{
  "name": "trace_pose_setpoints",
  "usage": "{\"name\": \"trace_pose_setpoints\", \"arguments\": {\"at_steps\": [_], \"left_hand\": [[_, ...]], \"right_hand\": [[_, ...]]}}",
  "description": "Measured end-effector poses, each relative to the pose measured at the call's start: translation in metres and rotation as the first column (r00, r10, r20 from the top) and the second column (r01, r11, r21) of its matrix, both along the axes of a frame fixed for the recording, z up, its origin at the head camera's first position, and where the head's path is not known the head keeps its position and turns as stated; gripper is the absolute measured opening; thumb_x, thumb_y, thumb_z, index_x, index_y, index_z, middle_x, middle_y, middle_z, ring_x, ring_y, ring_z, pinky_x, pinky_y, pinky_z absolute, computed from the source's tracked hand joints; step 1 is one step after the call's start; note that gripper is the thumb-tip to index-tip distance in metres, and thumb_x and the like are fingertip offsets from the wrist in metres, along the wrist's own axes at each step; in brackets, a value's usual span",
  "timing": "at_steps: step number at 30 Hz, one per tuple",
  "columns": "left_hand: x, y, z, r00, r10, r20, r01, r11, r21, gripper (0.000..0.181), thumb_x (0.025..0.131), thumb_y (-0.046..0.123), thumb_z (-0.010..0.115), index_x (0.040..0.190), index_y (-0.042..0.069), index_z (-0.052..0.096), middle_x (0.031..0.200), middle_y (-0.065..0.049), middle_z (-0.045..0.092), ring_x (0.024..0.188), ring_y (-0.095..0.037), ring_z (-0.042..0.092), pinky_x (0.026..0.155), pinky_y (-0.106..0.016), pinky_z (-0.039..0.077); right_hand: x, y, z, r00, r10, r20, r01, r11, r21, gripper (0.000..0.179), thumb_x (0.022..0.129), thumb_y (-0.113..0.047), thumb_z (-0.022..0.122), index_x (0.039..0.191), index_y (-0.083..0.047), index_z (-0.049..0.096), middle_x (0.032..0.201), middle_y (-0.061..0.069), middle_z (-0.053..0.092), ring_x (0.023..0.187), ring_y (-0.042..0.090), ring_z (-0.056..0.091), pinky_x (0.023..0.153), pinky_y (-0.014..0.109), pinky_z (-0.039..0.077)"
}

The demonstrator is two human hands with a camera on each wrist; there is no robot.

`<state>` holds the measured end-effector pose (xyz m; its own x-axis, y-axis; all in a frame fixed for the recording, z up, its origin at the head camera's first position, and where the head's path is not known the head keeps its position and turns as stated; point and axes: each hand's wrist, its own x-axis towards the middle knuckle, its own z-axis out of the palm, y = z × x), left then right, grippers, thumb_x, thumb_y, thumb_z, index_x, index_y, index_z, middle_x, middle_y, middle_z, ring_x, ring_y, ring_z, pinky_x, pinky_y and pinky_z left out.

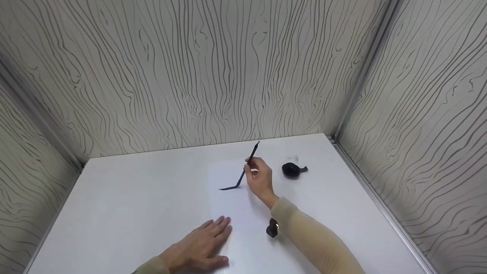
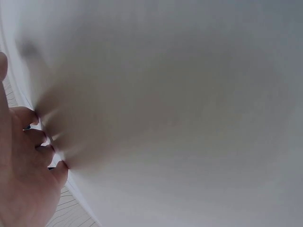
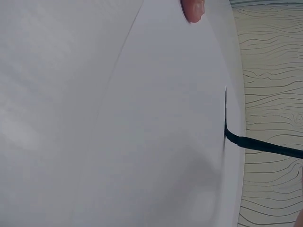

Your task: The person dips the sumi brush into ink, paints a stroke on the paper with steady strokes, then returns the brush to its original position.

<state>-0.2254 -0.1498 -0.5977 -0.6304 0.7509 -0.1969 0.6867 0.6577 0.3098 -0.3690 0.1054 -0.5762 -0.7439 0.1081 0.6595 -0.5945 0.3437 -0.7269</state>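
In the head view my right hand [image 1: 261, 182] pinches a dark writing brush [image 1: 253, 153] between thumb and fingers, its handle leaning up and away to the right. The brush's tip meets a sheet of white paper [image 1: 228, 205] at the right end of a short black stroke [image 1: 227, 188]. The right wrist view shows the same stroke [image 3: 226, 106] as a thin line with the brush's bristles [image 3: 234, 138] bent against the paper. Lower left, my left hand [image 1: 201, 243] lies palm down with fingers spread, fingertips over the paper's left edge.
A round, glossy black dish-like object [image 1: 291, 170] with a short brown stub sits right of the paper, a small clear piece [image 1: 293, 158] behind it. A small black object [image 1: 271, 229] lies beside my right sleeve [image 1: 304, 228]. Wood-grain-patterned walls [image 1: 213, 76] enclose the white table [image 1: 144, 198].
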Motion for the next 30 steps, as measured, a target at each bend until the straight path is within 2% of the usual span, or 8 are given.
{"name": "trace_pose_setpoints", "arguments": {"at_steps": [9, 15, 30], "left_hand": [[0.0, -0.001, 0.0, 1.0, -0.01, -0.015, 0.01, 1.0, 0.017, 0.096, 0.108, 0.08, 0.033, 0.181, 0.019, 0.024, 0.191, -0.001, 0.016, 0.179, -0.029, 0.02, 0.143, -0.059, 0.027], [0.0, -0.001, 0.001, 1.0, -0.011, 0.017, 0.01, 1.0, 0.027, 0.095, 0.108, 0.079, 0.035, 0.181, 0.02, 0.022, 0.191, -0.001, 0.014, 0.18, -0.029, 0.017, 0.143, -0.061, 0.024], [0.002, -0.004, 0.001, 0.999, -0.037, -0.008, 0.038, 0.998, 0.052, 0.093, 0.11, 0.074, 0.037, 0.181, 0.016, 0.024, 0.191, -0.005, 0.016, 0.179, -0.033, 0.02, 0.142, -0.063, 0.027]], "right_hand": [[0.0, 0.01, 0.001, 1.0, -0.017, 0.009, 0.017, 1.0, 0.01, 0.016, 0.101, 0.008, 0.074, 0.114, 0.0, 0.074, 0.102, 0.017, 0.08, 0.09, 0.035, 0.083, 0.074, 0.03, 0.07], [0.0, 0.016, 0.001, 1.0, -0.02, 0.023, 0.019, 1.0, 0.022, 0.016, 0.102, 0.008, 0.073, 0.115, -0.001, 0.075, 0.104, 0.017, 0.08, 0.092, 0.035, 0.083, 0.076, 0.028, 0.069], [-0.001, 0.03, 0.001, 0.998, -0.064, 0.018, 0.064, 0.998, 0.027, 0.016, 0.099, 0.011, 0.073, 0.112, 0.003, 0.075, 0.101, 0.016, 0.081, 0.088, 0.033, 0.082, 0.075, 0.024, 0.068]]}}
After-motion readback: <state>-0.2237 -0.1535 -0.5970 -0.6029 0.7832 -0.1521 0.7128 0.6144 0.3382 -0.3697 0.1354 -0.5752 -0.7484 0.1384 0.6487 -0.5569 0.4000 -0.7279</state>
